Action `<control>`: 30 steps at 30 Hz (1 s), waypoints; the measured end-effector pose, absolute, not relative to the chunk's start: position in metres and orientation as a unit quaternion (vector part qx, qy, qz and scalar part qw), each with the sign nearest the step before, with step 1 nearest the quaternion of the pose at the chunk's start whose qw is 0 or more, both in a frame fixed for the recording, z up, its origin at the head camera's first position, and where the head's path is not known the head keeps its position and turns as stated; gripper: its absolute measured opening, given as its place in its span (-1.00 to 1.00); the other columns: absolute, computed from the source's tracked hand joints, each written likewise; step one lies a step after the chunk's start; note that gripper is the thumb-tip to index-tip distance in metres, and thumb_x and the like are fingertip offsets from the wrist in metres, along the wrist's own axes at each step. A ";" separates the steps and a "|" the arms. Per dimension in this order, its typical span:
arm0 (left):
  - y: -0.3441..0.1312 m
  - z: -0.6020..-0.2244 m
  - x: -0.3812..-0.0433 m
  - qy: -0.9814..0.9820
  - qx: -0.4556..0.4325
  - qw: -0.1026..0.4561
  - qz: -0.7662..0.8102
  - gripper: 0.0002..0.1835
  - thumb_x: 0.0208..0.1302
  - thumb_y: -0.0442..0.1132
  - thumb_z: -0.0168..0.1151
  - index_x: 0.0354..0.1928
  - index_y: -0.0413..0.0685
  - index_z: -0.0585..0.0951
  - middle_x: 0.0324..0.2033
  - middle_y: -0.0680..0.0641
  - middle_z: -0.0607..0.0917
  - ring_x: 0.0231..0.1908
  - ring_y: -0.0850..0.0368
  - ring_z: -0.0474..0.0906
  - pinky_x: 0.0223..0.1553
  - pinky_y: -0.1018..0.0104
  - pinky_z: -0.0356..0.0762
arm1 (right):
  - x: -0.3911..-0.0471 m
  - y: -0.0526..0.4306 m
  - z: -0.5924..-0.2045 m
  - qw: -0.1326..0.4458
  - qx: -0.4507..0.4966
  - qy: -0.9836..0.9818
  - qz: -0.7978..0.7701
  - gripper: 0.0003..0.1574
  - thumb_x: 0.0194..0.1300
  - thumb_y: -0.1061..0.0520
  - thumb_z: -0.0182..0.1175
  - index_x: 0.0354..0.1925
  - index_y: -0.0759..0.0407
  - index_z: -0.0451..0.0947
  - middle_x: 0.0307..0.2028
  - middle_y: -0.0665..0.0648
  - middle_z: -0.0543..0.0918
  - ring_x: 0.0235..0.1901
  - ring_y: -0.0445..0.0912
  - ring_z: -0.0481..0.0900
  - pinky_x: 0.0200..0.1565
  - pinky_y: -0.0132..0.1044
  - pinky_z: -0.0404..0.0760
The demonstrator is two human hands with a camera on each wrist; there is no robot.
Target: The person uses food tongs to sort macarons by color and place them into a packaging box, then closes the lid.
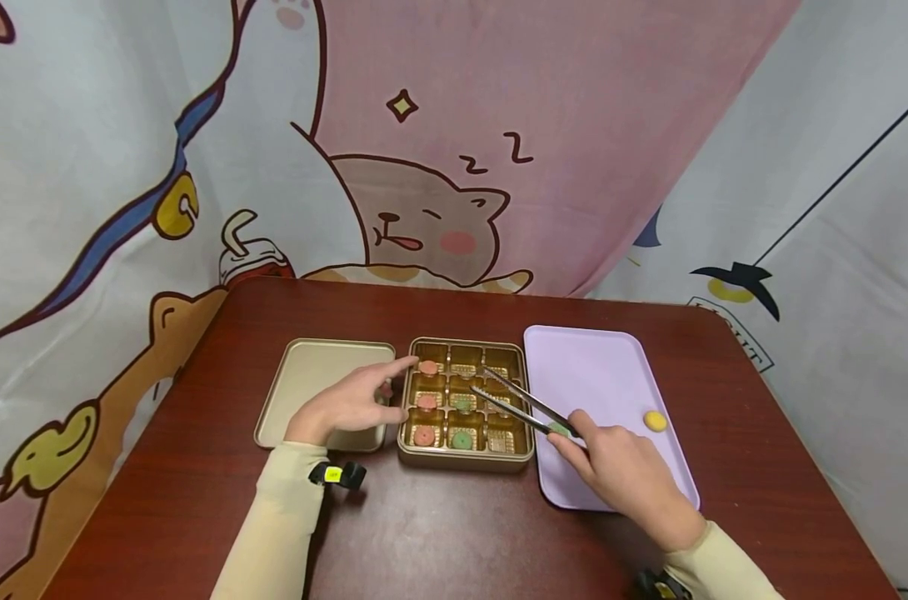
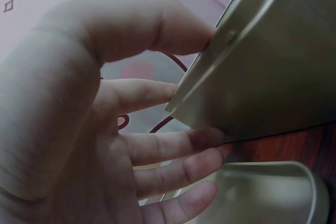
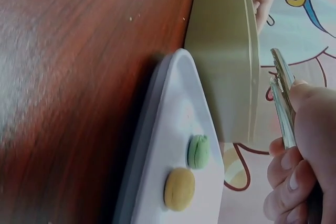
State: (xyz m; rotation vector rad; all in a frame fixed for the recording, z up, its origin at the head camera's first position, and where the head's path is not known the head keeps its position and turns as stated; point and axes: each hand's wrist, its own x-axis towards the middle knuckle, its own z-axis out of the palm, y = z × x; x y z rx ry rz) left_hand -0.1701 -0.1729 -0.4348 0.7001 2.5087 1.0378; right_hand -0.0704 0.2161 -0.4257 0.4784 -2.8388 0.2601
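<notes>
A gold box (image 1: 465, 462) with a divided insert stands mid-table. Pink macarons (image 1: 424, 436) fill its left column, and green macarons (image 1: 461, 439) sit in the middle and front cells of the centre column. My left hand (image 1: 345, 408) is at the box's left side, thumb and fingertips touching its rim and wall, fingers spread. With my right hand (image 1: 626, 471) I grip metal tongs (image 1: 511, 409); their tips are apart over the box, with nothing between them. On the lilac tray (image 1: 589, 358) lie a green macaron (image 3: 199, 151), partly behind the tongs in the head view, and a yellow macaron (image 1: 655, 421).
A shallow gold lid (image 1: 334, 358) lies left of the box, partly under my left hand. The lilac tray sits close along the box's right side. Behind the dark red wooden table (image 1: 454, 533) hangs a cartoon-print cloth (image 1: 589, 125).
</notes>
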 end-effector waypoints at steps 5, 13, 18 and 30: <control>-0.173 -0.435 -0.171 0.884 0.247 0.165 0.362 -0.02 0.26 -0.16 0.42 0.67 0.09 0.17 0.43 -0.15 0.49 0.15 -0.03 0.60 0.17 -0.09 0.56 | -0.069 0.227 -0.419 0.129 0.156 -0.975 0.096 -0.58 0.45 -0.21 0.30 -0.32 0.00 0.40 -0.77 -0.18 0.23 -0.75 -0.20 0.19 -0.70 -0.24 0.18; -0.174 -0.434 -0.171 0.882 0.247 0.169 0.364 -0.03 0.25 -0.17 0.41 0.67 0.08 0.17 0.47 -0.16 0.45 0.17 -0.05 0.60 0.16 -0.09 0.56 | -0.061 0.249 -0.414 0.097 0.106 -0.987 0.078 -0.55 0.46 -0.31 0.25 -0.27 -0.01 0.44 -0.75 -0.11 0.24 -0.68 -0.11 0.28 -0.70 -0.16 0.24; -0.174 -0.434 -0.171 0.883 0.252 0.164 0.360 -0.03 0.25 -0.16 0.42 0.67 0.06 0.18 0.46 -0.18 0.45 0.18 -0.08 0.61 0.19 -0.12 0.55 | -0.054 0.260 -0.418 0.087 0.093 -0.988 0.081 -0.54 0.46 -0.31 0.25 -0.27 -0.01 0.44 -0.75 -0.09 0.23 -0.73 -0.14 0.24 -0.68 -0.20 0.21; -0.173 -0.434 -0.170 0.881 0.240 0.174 0.369 -0.02 0.25 -0.18 0.40 0.68 0.08 0.16 0.51 -0.16 0.39 0.21 -0.10 0.57 0.14 -0.10 0.56 | -0.038 0.284 -0.426 0.069 0.055 -0.992 0.089 -0.55 0.43 -0.27 0.30 -0.26 0.02 0.44 -0.74 -0.06 0.23 -0.69 -0.12 0.26 -0.66 -0.18 0.23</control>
